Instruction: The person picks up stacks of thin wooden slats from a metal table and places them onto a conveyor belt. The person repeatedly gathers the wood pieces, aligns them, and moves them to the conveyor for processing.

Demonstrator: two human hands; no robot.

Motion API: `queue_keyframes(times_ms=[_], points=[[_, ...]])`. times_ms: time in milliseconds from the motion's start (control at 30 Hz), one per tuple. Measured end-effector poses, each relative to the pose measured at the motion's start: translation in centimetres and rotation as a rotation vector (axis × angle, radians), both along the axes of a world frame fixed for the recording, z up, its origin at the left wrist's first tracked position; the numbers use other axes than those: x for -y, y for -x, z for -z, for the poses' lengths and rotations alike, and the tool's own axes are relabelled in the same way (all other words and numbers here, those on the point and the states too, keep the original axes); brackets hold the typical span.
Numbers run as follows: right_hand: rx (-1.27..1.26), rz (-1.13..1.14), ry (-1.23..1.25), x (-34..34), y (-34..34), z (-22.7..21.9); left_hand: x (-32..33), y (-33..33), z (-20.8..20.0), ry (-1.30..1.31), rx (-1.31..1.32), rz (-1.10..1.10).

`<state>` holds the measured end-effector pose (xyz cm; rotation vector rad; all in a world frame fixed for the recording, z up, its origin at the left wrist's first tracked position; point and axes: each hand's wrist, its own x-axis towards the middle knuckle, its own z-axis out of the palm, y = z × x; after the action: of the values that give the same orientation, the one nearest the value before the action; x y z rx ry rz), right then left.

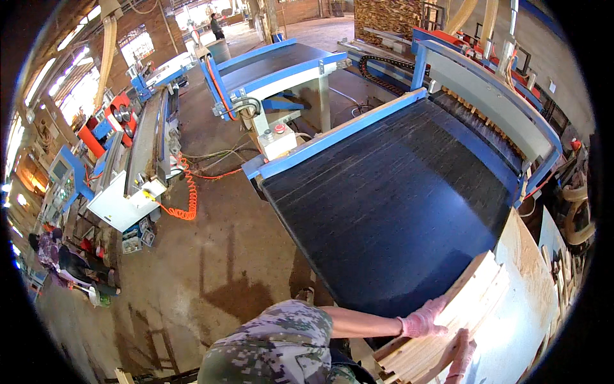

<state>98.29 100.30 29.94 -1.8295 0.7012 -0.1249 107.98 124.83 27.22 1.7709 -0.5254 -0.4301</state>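
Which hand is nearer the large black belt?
Left. The left hand is on the boards, beside the near end of the large black belt; the right hand is farther off, on the boards' opposite side.

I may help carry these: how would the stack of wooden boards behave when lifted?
The stack of wooden boards should stay stiff, as its edges look straight. It is probably fairly heavy, with several pieces together. Pieces might slide apart, as their uneven ends suggest they lie loose.
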Motion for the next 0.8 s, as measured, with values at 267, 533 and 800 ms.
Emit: queue_keyframes(times_ms=[267,533,800], points=[[-0.230,-0.157,0.070,-25.3,-14.5,-8.0,-24.3,-13.0,-4.4,0.068,0.226,-0.045],[-0.035,-0.343,-0.138,-45.9,-29.8,-9.0,-44.7,-25.2,-8.5,-0.923,0.635,-0.143],[0.157,-0.338,-0.310,-57.6,-40.4,-1.7,-52.4,-31.5,-9.3,-1.112,0.680,-0.269]])
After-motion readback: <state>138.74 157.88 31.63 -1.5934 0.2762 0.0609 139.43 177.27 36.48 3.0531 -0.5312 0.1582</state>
